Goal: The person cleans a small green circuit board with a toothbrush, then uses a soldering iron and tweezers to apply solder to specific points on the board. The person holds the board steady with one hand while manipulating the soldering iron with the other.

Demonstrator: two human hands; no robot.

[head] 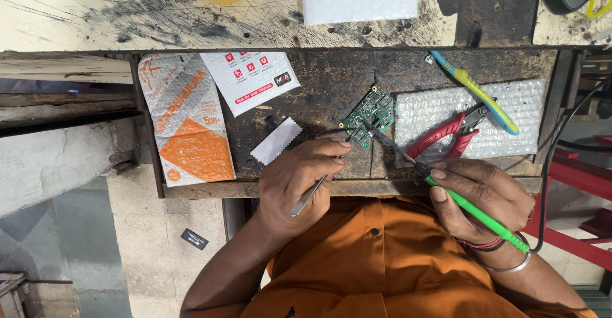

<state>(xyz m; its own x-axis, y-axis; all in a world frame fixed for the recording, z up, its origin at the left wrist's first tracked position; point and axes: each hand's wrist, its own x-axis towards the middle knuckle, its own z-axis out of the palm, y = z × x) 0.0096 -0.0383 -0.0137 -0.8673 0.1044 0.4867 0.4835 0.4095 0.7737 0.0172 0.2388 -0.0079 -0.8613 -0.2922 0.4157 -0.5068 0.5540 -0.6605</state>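
The left hand (299, 181) pinches a pair of metal tweezers (317, 187), tips pointing at the near edge of a small green circuit board (370, 115) lying on the dark wooden bench (319, 88). The right hand (478, 197) is closed around a green-handled soldering iron (446, 187), its tip touching the board's near right side. Just right of the board, red pliers (456, 133) and a blue-and-yellow toothbrush (475, 92) rest on a sheet of bubble wrap (510, 139). To the left lies an orange-and-white packet (188, 127).
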